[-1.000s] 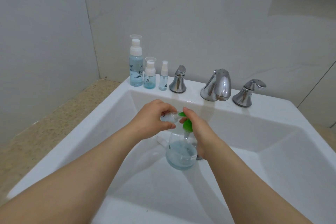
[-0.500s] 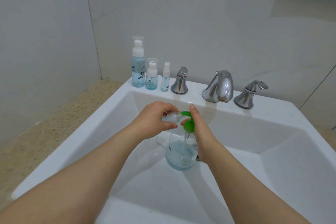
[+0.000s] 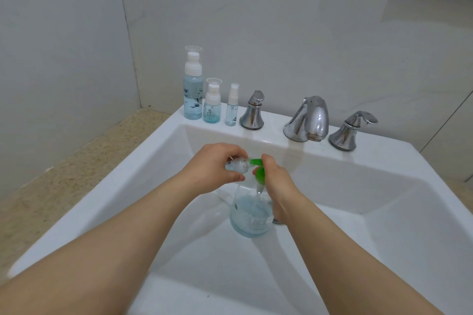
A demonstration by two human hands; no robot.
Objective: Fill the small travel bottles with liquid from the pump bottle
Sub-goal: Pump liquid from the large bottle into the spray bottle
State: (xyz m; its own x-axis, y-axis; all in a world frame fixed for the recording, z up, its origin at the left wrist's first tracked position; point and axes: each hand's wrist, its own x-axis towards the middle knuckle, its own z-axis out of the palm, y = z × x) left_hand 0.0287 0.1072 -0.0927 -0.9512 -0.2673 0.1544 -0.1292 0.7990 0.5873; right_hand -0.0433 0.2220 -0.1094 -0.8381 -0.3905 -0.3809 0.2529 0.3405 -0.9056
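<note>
The left hand (image 3: 217, 165) grasps one small clear plastic travel bottle (image 3: 236, 164), tilted nearly on its side, with its mouth at the spout of the green pump head (image 3: 259, 170). The right hand (image 3: 275, 176) rests on that pump head, fingers curled over the top and thumb beside it; whether it is pressing cannot be told. The pump head belongs to one clear round-bodied pump bottle (image 3: 252, 215), which stands upright in the basin of the white ceramic sink (image 3: 128, 186), near the middle of the basin floor. Pale blue liquid fills roughly its lower half.

On the back ledge of the sink, at the left corner, three more clear travel bottles stand upright in a row, each holding pale blue liquid: one tall bottle with a white pump and clear cap (image 3: 193, 84), one short bottle with a white pump and clear cap (image 3: 212, 102), and one slim spray bottle with a white top (image 3: 232, 106). To their right on the same ledge stand three chrome fittings: a left tap handle (image 3: 253, 111), a central spout (image 3: 308, 120) and a right tap handle (image 3: 350, 130).
</note>
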